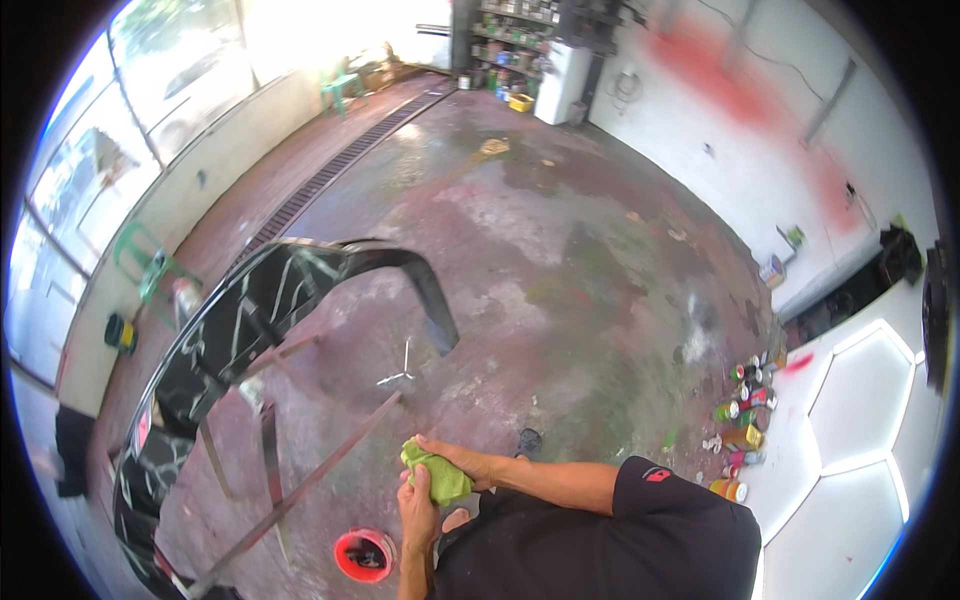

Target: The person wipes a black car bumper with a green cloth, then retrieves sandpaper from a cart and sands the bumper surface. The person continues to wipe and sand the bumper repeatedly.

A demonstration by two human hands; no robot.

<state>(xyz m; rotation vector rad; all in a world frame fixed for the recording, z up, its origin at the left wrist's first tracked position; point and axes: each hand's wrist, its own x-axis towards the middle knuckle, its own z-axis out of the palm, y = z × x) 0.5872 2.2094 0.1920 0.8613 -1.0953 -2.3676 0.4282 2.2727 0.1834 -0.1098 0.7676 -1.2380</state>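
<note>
A crumpled yellow-green cloth [447, 481] is bunched between my two hands, in front of my body. My left hand [418, 504] grips its near side with the thumb up. My right hand [480, 463] holds it from above and the right, its fingers wrapped over the top edge. Part of the cloth is hidden by the fingers. Below and left of my hands, a red bucket [342, 556] stands on the floor with dark contents I cannot make out. To the left, a black car bumper [247, 300], streaked with pale marks, rests on a metal stand [300, 501].
A floor drain grate [330, 166] runs along the left wall. Green plastic chairs [148, 259] stand near that wall, beside a dark bucket [120, 334]. Several paint cans [750, 405] line the right wall. Shelves of cans [514, 45] stand at the back.
</note>
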